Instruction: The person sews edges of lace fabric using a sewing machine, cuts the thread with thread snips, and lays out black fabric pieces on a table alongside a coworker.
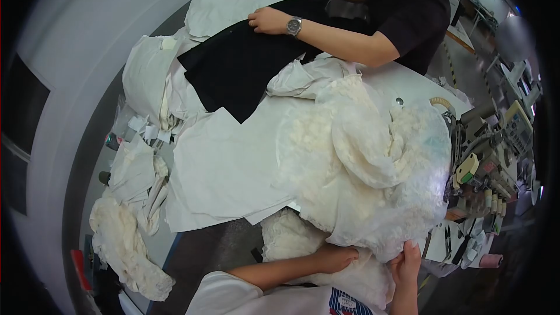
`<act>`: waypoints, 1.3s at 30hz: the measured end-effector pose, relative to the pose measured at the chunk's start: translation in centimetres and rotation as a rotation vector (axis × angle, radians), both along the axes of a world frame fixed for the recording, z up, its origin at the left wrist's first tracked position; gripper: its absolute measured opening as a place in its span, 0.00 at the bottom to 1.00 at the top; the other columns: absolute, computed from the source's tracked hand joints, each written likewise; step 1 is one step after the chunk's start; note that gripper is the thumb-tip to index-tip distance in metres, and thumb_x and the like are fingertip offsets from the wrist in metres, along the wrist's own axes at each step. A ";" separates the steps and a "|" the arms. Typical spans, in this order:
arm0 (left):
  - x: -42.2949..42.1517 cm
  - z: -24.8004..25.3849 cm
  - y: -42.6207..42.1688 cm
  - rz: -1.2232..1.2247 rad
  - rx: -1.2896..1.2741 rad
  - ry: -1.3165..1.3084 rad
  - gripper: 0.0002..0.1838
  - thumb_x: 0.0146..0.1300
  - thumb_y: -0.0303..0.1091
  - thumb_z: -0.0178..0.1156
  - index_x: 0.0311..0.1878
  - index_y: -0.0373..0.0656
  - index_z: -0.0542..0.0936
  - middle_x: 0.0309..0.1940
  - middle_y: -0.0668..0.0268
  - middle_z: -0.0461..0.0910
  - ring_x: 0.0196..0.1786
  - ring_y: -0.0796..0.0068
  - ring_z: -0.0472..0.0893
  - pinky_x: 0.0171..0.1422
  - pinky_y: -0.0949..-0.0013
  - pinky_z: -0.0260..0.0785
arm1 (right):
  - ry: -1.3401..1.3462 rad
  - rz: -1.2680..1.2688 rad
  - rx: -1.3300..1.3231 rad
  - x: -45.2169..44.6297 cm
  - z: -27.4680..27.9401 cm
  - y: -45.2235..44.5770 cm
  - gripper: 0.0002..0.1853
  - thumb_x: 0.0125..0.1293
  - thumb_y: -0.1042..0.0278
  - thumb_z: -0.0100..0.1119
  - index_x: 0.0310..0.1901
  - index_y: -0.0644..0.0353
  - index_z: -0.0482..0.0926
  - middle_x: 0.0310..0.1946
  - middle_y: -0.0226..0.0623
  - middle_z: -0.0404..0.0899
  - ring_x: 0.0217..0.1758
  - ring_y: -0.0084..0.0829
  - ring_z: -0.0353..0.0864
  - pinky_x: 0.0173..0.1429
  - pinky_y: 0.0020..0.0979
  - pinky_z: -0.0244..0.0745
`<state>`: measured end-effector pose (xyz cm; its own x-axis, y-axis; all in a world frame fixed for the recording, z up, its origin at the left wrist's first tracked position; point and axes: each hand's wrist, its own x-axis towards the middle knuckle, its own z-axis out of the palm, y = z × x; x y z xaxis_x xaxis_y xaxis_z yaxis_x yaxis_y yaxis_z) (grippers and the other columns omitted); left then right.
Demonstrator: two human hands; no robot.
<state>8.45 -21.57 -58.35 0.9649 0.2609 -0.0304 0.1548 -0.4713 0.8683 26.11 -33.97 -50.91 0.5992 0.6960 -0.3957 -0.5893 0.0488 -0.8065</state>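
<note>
A large piece of cream, fluffy padded fabric (pixel 367 157) lies bunched over the right part of the white table and hangs over its front edge. At that edge my left hand (pixel 338 258) is closed on a fold of it, with the fingertips partly hidden by the fabric. Further right, my right hand (pixel 405 261) pinches the fabric's edge between thumb and fingers. White cloth sheets (pixel 233 163) lie flat to the left of the padded fabric.
Across the table a person in a dark shirt (pixel 402 11) handles black fabric (pixel 233 64). A sewing machine (pixel 484 157) with thread spools stands at the right, near a pink spool (pixel 491 261). More cream fabric (pixel 125 245) lies bunched at the left.
</note>
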 end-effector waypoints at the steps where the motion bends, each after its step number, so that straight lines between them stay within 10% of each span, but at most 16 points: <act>1: 0.0 0.0 0.0 -0.001 0.001 -0.004 0.06 0.62 0.33 0.55 0.41 0.47 0.79 0.35 0.62 0.80 0.41 0.57 0.79 0.45 0.59 0.70 | -0.004 -0.001 0.001 -0.1 0.0 0.1 0.15 0.71 0.63 0.53 0.56 0.58 0.69 0.38 0.26 0.77 0.28 0.17 0.72 0.29 0.20 0.67; 39: 0.1 -0.7 -0.2 0.063 0.051 -0.082 0.05 0.62 0.34 0.57 0.38 0.47 0.80 0.29 0.60 0.80 0.35 0.57 0.80 0.40 0.59 0.70 | -0.004 -0.002 0.061 -0.1 -0.6 -0.2 0.15 0.72 0.65 0.52 0.56 0.61 0.69 0.41 0.29 0.78 0.31 0.18 0.74 0.31 0.21 0.69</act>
<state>8.57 -21.75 -59.03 0.9451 0.3207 0.0631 0.1149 -0.5069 0.8543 26.03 -34.15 -51.51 0.6019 0.7177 -0.3501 -0.5855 0.0986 -0.8046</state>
